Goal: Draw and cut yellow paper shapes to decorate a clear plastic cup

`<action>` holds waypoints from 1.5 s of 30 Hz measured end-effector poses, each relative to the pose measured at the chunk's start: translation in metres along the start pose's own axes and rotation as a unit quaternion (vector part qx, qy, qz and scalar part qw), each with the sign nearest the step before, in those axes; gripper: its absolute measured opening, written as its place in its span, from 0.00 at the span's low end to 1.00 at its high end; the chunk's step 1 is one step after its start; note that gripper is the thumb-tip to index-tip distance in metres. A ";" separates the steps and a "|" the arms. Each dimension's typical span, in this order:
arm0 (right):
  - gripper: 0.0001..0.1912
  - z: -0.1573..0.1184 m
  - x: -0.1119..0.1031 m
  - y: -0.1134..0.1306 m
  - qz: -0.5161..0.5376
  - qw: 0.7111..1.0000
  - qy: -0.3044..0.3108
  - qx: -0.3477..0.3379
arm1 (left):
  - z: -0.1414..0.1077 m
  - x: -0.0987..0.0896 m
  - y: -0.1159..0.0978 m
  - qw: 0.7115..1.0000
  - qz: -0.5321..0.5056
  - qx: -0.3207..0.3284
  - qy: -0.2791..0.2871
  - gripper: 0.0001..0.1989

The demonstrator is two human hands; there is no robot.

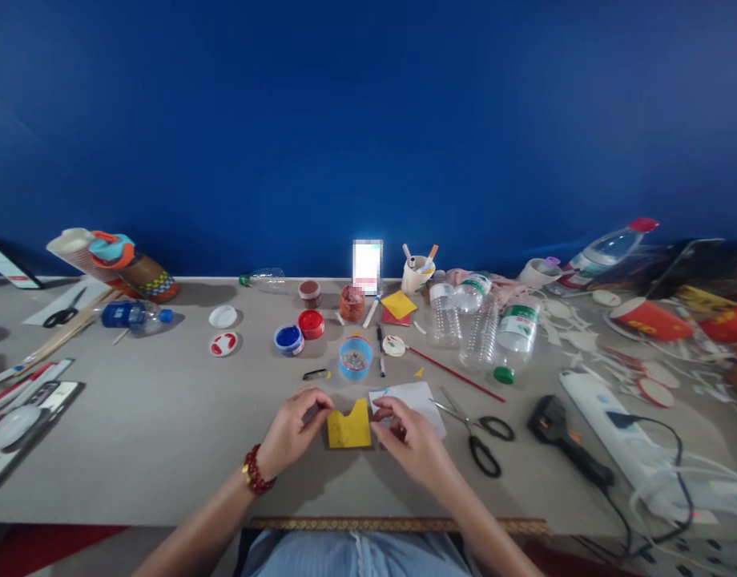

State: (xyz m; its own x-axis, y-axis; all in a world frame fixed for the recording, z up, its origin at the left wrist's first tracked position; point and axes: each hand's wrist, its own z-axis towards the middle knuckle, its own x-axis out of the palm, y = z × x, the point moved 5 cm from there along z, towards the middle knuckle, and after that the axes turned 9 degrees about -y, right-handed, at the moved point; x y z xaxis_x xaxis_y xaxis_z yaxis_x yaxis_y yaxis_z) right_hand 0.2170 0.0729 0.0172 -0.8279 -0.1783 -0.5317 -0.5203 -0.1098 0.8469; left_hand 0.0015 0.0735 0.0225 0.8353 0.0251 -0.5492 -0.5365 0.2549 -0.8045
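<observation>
A yellow paper piece [350,426] with a notch cut in its top edge lies in front of me, with faint pencil lines on its left part. My left hand [302,421] pinches its upper left corner between thumb and fingers. Beside its right edge is my right hand [398,425], fingers curved and apart, with a small gap to the paper. A white sheet [425,401] lies partly beneath my right hand. Scissors with black handles [477,429] rest open to the right. Beyond the paper stands a blue cup [355,358] with greyish contents.
Blue paint [289,340] and red paint [311,324] sit behind the cup. Plastic bottles [516,332] lie at the right, near a glue gun [566,441] and a power strip [614,437]. A lit phone [367,267] leans against the blue wall. A brown bottle [146,272] is far left.
</observation>
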 end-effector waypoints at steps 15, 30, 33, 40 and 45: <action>0.14 -0.008 0.024 -0.006 0.133 0.990 0.021 0.042 | -0.010 0.014 -0.006 0.950 -0.223 -0.209 0.065 0.13; 0.14 -0.006 0.026 -0.006 0.151 0.987 0.021 0.044 | -0.013 0.031 -0.001 0.939 -0.241 -0.234 0.074 0.13; 0.14 -0.006 0.025 -0.006 0.145 0.988 0.018 0.044 | -0.013 0.032 -0.003 0.936 -0.249 -0.237 0.072 0.13; 0.14 -0.011 0.026 -0.005 0.113 0.993 0.000 0.029 | -0.014 0.031 -0.008 0.936 -0.249 -0.238 0.075 0.16; 0.14 -0.007 0.002 -0.001 0.032 0.999 -0.002 -0.004 | -0.015 0.029 -0.006 0.933 -0.263 -0.242 0.042 0.18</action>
State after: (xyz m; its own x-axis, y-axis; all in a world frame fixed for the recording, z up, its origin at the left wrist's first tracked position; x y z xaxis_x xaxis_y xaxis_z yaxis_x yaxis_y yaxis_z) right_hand 0.2178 0.0662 0.0154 -0.8599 -0.1814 -0.4772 -0.4652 -0.1066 0.8788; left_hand 0.0276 0.0581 0.0080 0.9970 -0.0609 -0.0486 -0.0627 -0.2560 -0.9646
